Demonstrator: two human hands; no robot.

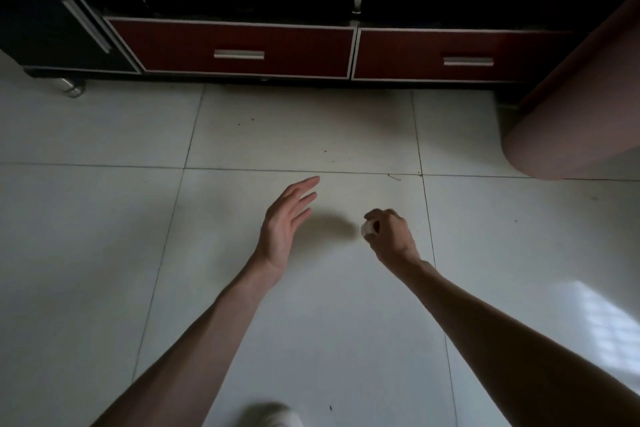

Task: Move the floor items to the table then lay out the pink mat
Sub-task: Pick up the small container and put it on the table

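My right hand (389,236) hangs over the white tiled floor (121,218) with its fingers curled round a small white object (367,229), which is mostly hidden in the fist. About a hand's width to its left, my left hand (285,222) is held flat with straight fingers pointing up and right, holding nothing. A large rolled pink mat (575,107) leans in from the right edge, its round end near the floor. No table is in view.
A dark cabinet runs along the far side, with two red-brown drawers (239,48) (460,55) that have metal handles, and a metal foot (71,85) at its left. A white shoe (273,416) shows blurred at the bottom edge.
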